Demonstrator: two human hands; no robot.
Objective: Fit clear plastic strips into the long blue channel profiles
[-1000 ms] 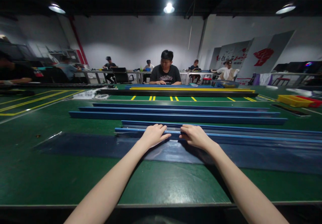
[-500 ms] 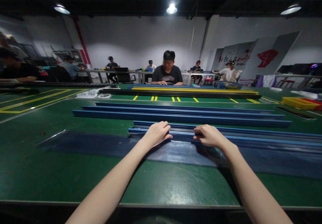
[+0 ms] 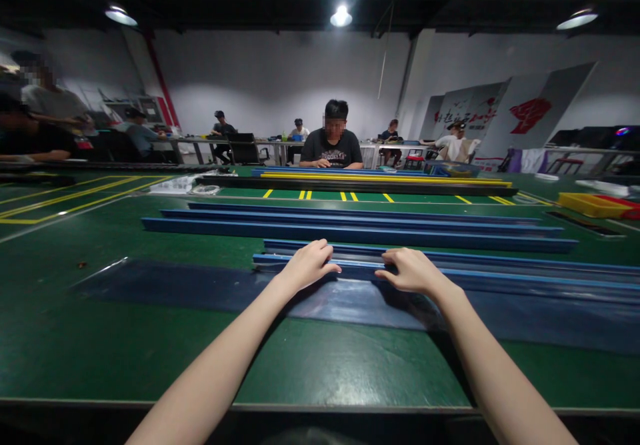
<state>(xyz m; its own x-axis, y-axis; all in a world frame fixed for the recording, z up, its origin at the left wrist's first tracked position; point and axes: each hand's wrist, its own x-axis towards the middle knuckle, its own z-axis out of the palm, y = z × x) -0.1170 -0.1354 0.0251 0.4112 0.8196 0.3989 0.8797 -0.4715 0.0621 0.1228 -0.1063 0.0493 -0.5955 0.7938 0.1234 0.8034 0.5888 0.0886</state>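
Observation:
A long blue channel strip (image 3: 480,280) lies across the green table before me, with a second rail of the same blue (image 3: 280,246) just behind it. My left hand (image 3: 309,264) is near its left end, fingers bent over the upper edge and thumb along the front. Farther right, my right hand (image 3: 411,272) grips the same strip, its fingers curled over the edge and its thumb pointing left. Fingertips of both hands are partly hidden behind the strip. Under and in front of it a clear plastic sleeve (image 3: 170,285) is spread flat.
More blue channel strips (image 3: 350,230) lie parallel behind. Beyond them are yellow strips (image 3: 390,179) and a black strip (image 3: 240,182). A yellow bin (image 3: 590,205) stands at right, near a dark flat object (image 3: 584,224). A co-worker (image 3: 331,146) sits opposite.
Both thumbs have spread a little from the fingers. My right hand has shifted slightly left. At the far left, a person in the background has come more into view.

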